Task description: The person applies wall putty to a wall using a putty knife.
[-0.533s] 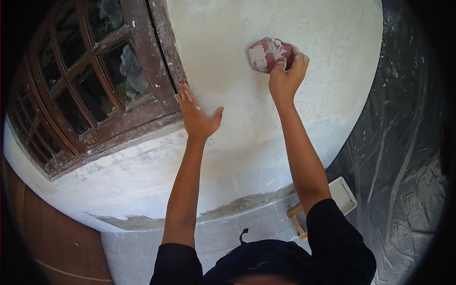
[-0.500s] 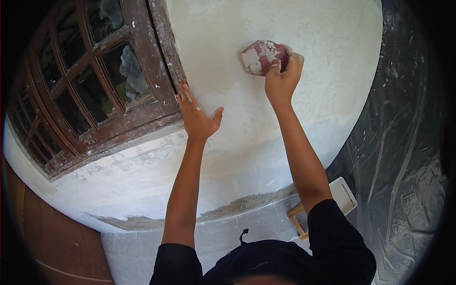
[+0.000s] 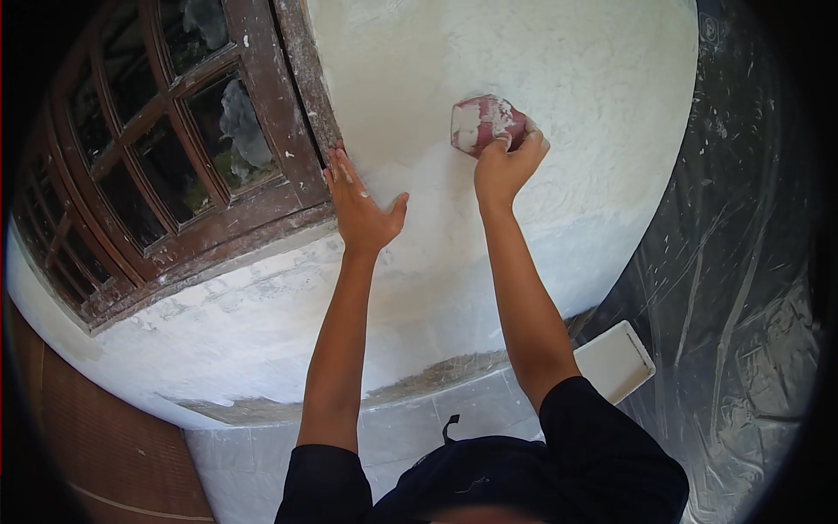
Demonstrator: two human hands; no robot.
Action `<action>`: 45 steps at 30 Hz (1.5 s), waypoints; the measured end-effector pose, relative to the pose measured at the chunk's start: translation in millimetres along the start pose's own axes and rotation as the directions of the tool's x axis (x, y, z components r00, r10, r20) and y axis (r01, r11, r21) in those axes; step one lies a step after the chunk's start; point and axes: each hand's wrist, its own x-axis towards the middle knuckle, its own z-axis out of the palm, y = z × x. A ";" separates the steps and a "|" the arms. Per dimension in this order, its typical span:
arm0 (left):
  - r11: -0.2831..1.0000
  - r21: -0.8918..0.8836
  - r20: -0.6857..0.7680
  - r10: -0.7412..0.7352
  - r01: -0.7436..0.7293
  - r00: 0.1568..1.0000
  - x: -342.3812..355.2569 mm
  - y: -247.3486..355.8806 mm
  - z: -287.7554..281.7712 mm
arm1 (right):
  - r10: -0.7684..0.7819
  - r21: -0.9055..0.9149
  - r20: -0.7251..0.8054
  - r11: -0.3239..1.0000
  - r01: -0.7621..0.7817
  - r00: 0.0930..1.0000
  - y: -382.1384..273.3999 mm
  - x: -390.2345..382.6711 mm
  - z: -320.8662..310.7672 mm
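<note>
Against the pale plastered wall [image 3: 541,175], my right hand [image 3: 511,166] grips a flat, angular reddish pad [image 3: 483,120] smeared with white plaster. Its face lies on or close to the wall, and my thumb and fingers close around its right end; I cannot tell its exact kind. To the left, my left hand [image 3: 362,210] is open against the wall, thumb spread, with white smears on its fingers. Those fingertips touch or nearly touch the edge of the brown wooden window frame [image 3: 310,87].
Paned windows [image 3: 166,148] fill the left side. At lower right, a white rectangular tray [image 3: 615,362] sits beside my right arm. Dark plastic sheeting [image 3: 724,236] hangs or lies along the right. Grey tiles [image 3: 419,428] run below the wall, and a brown panel [image 3: 105,428] stands lower left.
My right hand has moved down and slightly left along the wall with the reddish pad. My right arm now covers the wooden legs near the tray. The left hand has barely moved.
</note>
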 end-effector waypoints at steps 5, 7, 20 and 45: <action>1.000 0.024 0.023 -0.016 0.015 1.000 -1.7 -4.2 -4.3 | -0.196 0.001 0.286 0.979 0.204 0.938 -9.1 -29.6 1.4; 1.000 0.011 0.019 -0.009 0.008 1.000 -2.1 -0.5 -1.3 | -0.119 -0.070 0.198 0.988 0.135 0.973 4.0 -23.0 -0.2; 1.000 0.026 0.029 0.003 -0.003 1.000 -1.1 -3.2 -1.6 | 0.138 0.081 -0.064 0.988 -0.132 0.988 -2.5 6.0 -8.7; 1.000 0.032 0.020 -0.001 0.000 1.000 -1.3 -3.3 -1.2 | -0.097 -0.088 -0.012 0.992 0.095 0.995 3.6 26.5 -0.3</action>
